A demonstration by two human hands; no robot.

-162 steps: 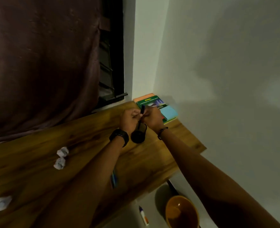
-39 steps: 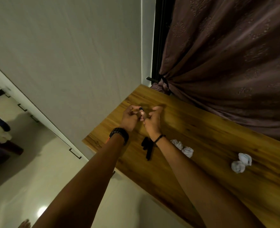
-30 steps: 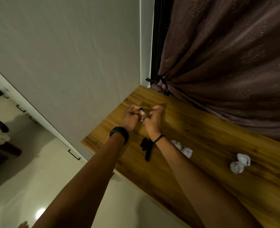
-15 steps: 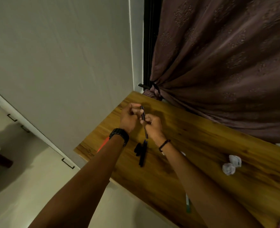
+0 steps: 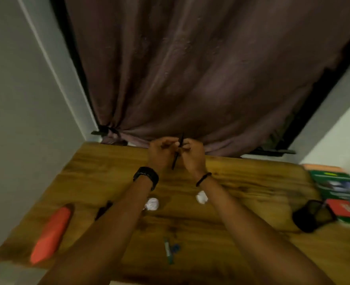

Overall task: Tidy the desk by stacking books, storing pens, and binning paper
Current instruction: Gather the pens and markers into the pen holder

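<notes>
Left hand (image 5: 161,154) and right hand (image 5: 192,156) both pinch a skinny black pen (image 5: 176,159), tilted nearly upright, above the far edge of the wood-grain worktop (image 5: 252,192) by the brown curtain (image 5: 190,68). Crumpled paper ball (image 5: 152,204) sits nearer, mesh holder (image 5: 312,214) tipped beside the books (image 5: 338,186).

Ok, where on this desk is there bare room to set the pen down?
Bare desk for the pen at the far-left corner beyond the orange object, and between the right paper ball and pen holder. The books crowd the right end.
</notes>
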